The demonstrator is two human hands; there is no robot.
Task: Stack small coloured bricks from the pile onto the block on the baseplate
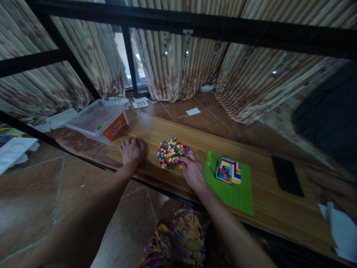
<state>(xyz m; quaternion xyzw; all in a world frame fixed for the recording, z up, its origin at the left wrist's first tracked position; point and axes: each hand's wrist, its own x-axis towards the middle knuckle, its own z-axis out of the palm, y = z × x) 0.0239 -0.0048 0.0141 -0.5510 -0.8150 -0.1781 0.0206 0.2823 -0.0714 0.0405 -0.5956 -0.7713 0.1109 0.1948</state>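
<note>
Two hands on one wooden table [150, 128], bricks between them. Left hand [132, 150]: palm down on the wood left of the pile, fingers loosely bent, relaxed, not gripping. Right hand [193, 171]: fingers bent, tips at the right edge of the pile [170, 153]; cannot tell whether a brick is pinched, the fingers hide it. Pile is small loose bricks, mixed colors, roughly round, lying directly on the table.

Green baseplate [237, 199] is just right of the right hand, flat on the table, a bit skewed. On it, toward the far half: a block [228, 170] of stacked bricks, striped in several colors. Black slab [288, 175] lies farther right, apart from the baseplate.

Clear tub [80, 124] stands at the left end, beyond the left hand, orange label [115, 126] facing the pile, something green inside. Far side: tiled floor [206, 121], a white sheet [193, 111] on it, striped curtains [173, 70] behind. Someone in dark clothing [329, 111] at far right.
</note>
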